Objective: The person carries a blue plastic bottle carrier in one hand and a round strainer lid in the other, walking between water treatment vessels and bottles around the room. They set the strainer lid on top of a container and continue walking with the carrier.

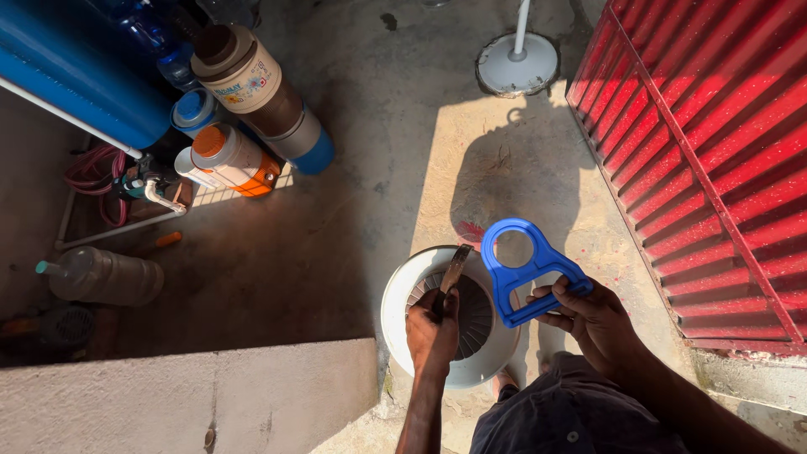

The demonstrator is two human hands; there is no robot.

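Left hand (pixel 432 324) grips a brush (pixel 454 271) with its bristles on the dark ribbed core of a white round part (pixel 402 294) on the floor; right hand (pixel 593 315) is closed on a blue wrench (pixel 525 267) held just right of it. Brushing looks underway; how clean the ribs are is lost in shadow. The near rim is hidden by the person's leg.

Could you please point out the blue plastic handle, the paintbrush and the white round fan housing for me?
blue plastic handle (pixel 514 265): head view, on its left arm below the ring.
paintbrush (pixel 455 269): head view, on the ferrule above the left hand.
white round fan housing (pixel 395 307): head view, on its left rim.
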